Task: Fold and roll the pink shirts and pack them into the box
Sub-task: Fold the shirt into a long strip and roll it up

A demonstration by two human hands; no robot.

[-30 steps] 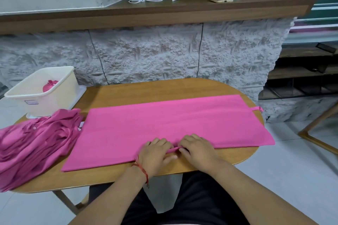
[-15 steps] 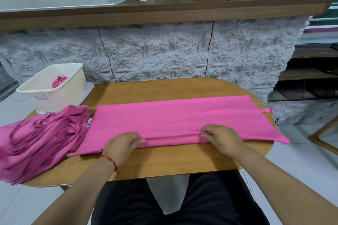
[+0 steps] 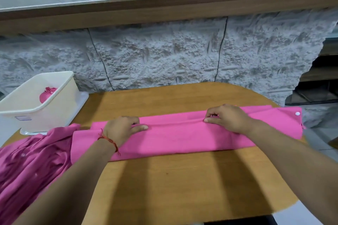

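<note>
Both hands, left hand (image 3: pixel 123 128) and right hand (image 3: pixel 226 118), are pinching the pink shirt (image 3: pixel 182 138) lengthwise fold between them; next it's needing rolling from one end.

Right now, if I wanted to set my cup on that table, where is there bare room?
The widest bare patch of table is the near strip between the folded shirt and the table's near edge, though both forearms cross it. A smaller patch lies behind the shirt toward the stone wall. The left end is crowded by the shirt pile and box.
</note>
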